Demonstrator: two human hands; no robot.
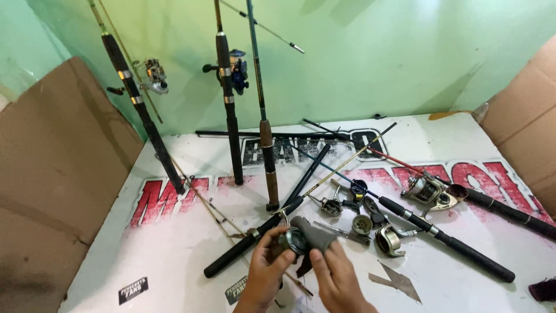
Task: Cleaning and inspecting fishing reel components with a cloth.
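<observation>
While hands rub round metal reel, grey cloth

Rod tips cut off at top, dark object perhaps cloth

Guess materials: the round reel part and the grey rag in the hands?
Round dark reel part: likely metal, glossy, since its rim glints. Grey rag: soft woven cloth, matte, folds limply. Left hand holds the part; right hand holds the rag.
</observation>
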